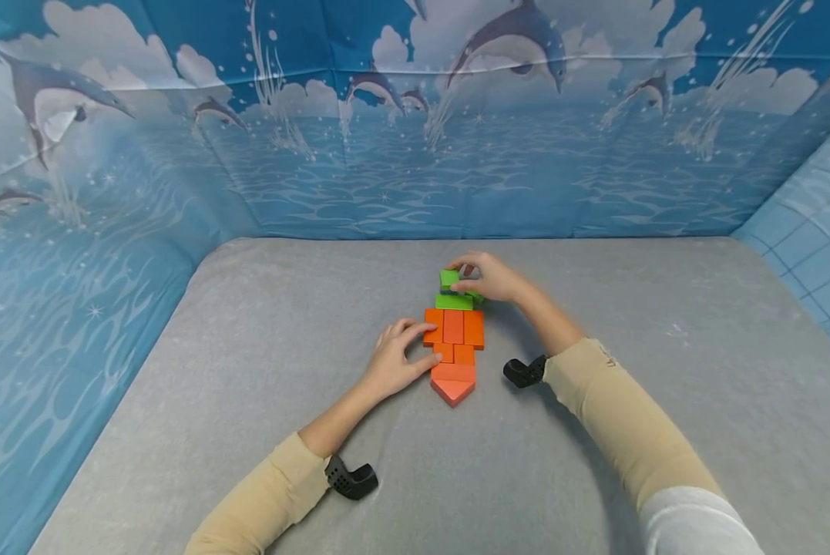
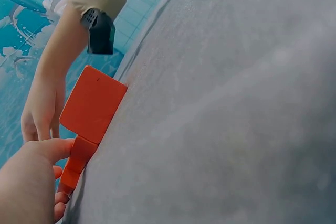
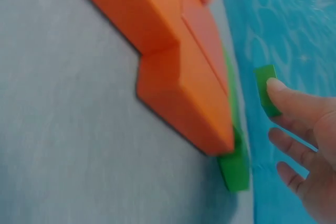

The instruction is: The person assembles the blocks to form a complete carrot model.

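Note:
Orange blocks (image 1: 453, 327) lie flat together in a row of shapes, with a pointed orange block (image 1: 453, 391) at the near end. Beyond them is a flat green block (image 1: 454, 302). My left hand (image 1: 395, 362) rests along the left side of the orange blocks, its index finger and thumb touching them, fingers spread. My right hand (image 1: 487, 276), past the far end, pinches a small green block (image 3: 266, 92) between thumb and fingers, raised in the right wrist view. Another green block (image 3: 234, 169) sits low beside the orange ones, partly hidden behind them.
A grey cloth-covered surface (image 1: 248, 370) lies under the blocks. Blue curtains with dolphins (image 1: 387, 177) hang along the back and left, and a tile-patterned blue sheet (image 1: 820, 231) on the right. Black camera mounts (image 1: 352, 479) sit on both wrists.

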Tool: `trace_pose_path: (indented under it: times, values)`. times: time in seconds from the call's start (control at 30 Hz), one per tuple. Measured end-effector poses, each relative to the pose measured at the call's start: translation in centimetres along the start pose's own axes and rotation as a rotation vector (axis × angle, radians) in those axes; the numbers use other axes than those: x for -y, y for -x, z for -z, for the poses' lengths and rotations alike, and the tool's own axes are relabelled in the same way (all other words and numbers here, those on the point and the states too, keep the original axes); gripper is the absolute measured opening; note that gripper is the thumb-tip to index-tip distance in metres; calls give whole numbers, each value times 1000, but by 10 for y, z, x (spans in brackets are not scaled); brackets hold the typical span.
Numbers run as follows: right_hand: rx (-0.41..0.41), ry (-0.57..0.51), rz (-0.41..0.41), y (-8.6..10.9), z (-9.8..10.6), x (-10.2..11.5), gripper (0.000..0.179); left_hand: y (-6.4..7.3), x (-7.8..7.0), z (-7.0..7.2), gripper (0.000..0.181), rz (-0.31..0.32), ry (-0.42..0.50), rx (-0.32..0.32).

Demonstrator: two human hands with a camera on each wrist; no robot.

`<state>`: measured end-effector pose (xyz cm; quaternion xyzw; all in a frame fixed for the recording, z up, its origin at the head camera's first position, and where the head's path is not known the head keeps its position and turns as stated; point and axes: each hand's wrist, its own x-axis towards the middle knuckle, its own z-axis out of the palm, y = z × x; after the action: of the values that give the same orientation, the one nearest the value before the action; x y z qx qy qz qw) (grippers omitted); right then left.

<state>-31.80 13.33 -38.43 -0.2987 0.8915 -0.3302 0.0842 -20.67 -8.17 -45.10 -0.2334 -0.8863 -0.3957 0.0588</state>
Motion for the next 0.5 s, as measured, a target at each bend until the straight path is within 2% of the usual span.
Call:
trace_pose_path:
  times: [0.23,0.5]
  values:
    - [-5,9,-34,-17,-16,2,36,1,-1,1,48,-7,12,-3]
    - [-12,36,-71,-26,-27,-4,35,1,-2,0,48,1,-5,2]
